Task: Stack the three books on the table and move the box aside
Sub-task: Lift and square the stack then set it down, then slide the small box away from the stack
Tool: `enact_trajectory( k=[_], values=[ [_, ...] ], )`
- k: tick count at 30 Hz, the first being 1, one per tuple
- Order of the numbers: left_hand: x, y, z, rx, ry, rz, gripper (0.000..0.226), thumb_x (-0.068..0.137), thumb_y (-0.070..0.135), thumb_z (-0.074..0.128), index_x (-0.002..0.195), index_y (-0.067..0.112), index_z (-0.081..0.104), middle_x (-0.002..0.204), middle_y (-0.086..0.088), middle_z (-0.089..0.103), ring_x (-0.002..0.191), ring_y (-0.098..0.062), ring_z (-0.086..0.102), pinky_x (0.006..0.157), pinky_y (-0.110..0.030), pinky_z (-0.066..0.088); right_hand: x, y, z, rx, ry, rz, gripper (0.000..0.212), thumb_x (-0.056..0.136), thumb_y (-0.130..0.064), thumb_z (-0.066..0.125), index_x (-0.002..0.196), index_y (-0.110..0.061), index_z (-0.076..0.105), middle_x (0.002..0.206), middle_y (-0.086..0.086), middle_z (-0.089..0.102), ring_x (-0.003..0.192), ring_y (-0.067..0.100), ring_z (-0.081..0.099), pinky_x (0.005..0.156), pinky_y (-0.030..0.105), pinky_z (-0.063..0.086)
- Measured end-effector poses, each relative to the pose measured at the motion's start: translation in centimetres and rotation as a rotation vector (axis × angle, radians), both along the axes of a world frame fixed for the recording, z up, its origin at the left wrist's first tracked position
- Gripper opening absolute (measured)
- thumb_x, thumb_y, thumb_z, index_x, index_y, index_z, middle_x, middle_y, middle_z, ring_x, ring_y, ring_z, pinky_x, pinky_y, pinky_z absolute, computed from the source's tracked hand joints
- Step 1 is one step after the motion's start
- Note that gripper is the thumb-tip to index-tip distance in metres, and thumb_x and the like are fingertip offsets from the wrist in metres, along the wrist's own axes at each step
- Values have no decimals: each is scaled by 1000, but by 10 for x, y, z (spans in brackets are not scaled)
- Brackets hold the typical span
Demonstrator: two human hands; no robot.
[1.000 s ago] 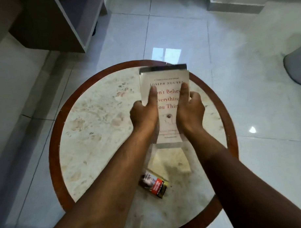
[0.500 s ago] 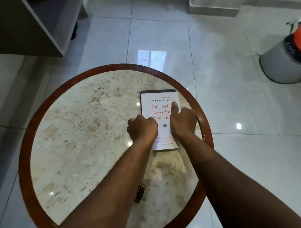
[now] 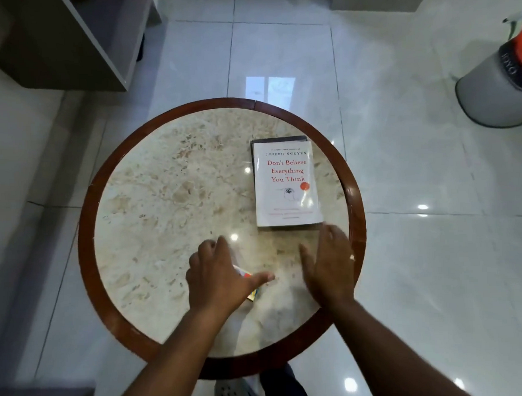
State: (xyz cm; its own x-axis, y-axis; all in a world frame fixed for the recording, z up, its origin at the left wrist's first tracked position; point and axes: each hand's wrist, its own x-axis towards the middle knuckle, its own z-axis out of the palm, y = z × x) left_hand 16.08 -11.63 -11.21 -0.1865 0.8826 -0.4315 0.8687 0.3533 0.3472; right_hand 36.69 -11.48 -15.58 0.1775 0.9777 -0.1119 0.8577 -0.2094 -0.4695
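While the books [image 3: 286,182] lie stacked near the right edge of the round table [image 3: 86,233], white cover on top and a dark cover showing at its far and left margins, the box [image 3: 251,287] remains to be moved. It sits close to the near edge, and only a small coloured corner of it shows from under the left hand [image 3: 218,279]. That hand covers it from above, fingers curled loosely and thumb stretched toward the right; whether they have closed on the box cannot be told, as the hand hides the contact and the frame is blurred. The right hand [image 3: 330,266] hovers flat and spread, holding nothing, just short of the near end of the books and well apart from the box. Clearly the left hand is the nearer one. From the visible corner, the long axis of the box seems to run slantwise from far-left to near-right, though most of it is hidden. How many books make up the stack cannot be counted here.
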Motion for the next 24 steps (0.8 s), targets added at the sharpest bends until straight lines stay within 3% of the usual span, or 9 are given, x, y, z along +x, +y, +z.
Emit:
enact_trajectory(
  k=[2, 6, 9, 16, 24],
  values=[
    [-5, -19, -4, 16, 59, -20, 119, 37, 91, 63, 130, 20, 42, 128, -7, 46, 118, -30, 44, 93, -47, 45, -8, -26, -15, -85, -100, 94, 80, 93, -60, 43, 152, -8, 30, 159, 21, 32, 150, 37, 26, 122, 51, 20],
    [-15, -33, -14, 68, 109, -32, 96, 49, 77, 74, 120, 17, 50, 120, -9, 51, 111, -30, 46, 86, -44, 46, -18, -53, -33, -170, -229, 128, 99, 88, -75, 22, 157, -5, 9, 168, 18, 0, 155, 34, -5, 124, 51, -6],
    [-28, -35, -20, 88, 94, -91, 91, 55, 70, 75, 123, 16, 49, 120, -8, 50, 110, -30, 46, 85, -43, 45, -19, -55, -38, -174, -241, 141, 102, 86, -79, 16, 158, -8, 2, 167, 14, -10, 154, 31, -13, 124, 52, -7],
    [-82, -13, -24, 84, 89, -344, 106, 55, 62, 73, 143, 16, 34, 135, -5, 40, 118, -31, 39, 91, -46, 44, -17, -53, -42, -173, -291, 178, 106, 86, -83, 16, 158, -8, -6, 167, 14, -15, 154, 30, -17, 124, 53, -9],
    [-153, 45, -16, 28, 126, -404, 108, 61, 45, 82, 148, 12, 27, 149, -10, 30, 130, -34, 33, 103, -46, 39, -20, -51, -41, -185, -286, 171, 108, 82, -86, 11, 154, -11, -16, 165, 12, -20, 153, 31, -18, 124, 56, -4]
  ],
)
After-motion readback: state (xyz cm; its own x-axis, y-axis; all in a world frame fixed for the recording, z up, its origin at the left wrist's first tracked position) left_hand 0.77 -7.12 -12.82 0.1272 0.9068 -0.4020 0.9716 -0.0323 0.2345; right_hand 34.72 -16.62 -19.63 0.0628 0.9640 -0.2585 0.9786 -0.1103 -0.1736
